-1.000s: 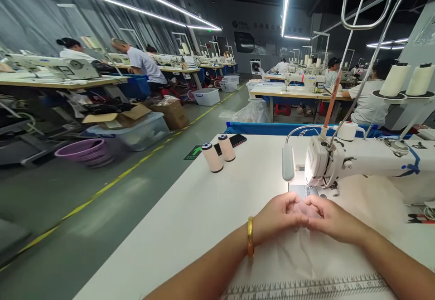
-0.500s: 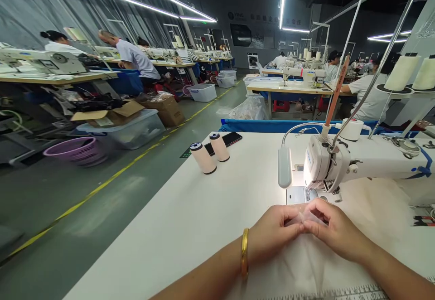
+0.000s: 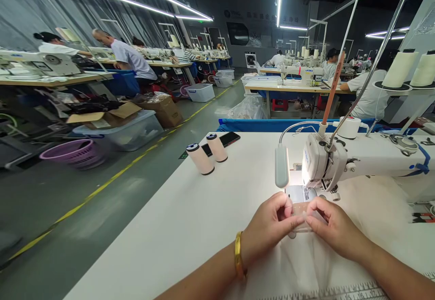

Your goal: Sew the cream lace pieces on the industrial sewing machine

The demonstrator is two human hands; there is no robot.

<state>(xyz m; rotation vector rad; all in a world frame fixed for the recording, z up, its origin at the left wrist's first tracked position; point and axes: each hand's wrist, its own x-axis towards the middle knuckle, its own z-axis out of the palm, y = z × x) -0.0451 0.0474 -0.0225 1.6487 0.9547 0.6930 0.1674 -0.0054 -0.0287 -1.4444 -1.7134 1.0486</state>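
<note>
Both hands meet just in front of the white sewing machine (image 3: 360, 159). My left hand (image 3: 268, 227), with a gold bangle on its wrist, pinches one end of a small sheer pale fabric piece (image 3: 301, 216). My right hand (image 3: 331, 227) pinches the other end. The piece sits close to the needle plate (image 3: 299, 194), lit by the machine's lamp (image 3: 282, 171). A larger white cloth (image 3: 306, 263) lies under my hands on the white table (image 3: 190, 227).
Two pale thread spools (image 3: 200, 158) and a black phone (image 3: 226, 140) stand at the table's far left. Large thread cones (image 3: 401, 69) sit on a stand at right. A printed ruler (image 3: 340, 291) runs along the near edge. Other people sew at benches across the aisle.
My hands with the sheer piece have slid forward, closer to the needle plate. The camera view shifted slightly downward and left.
</note>
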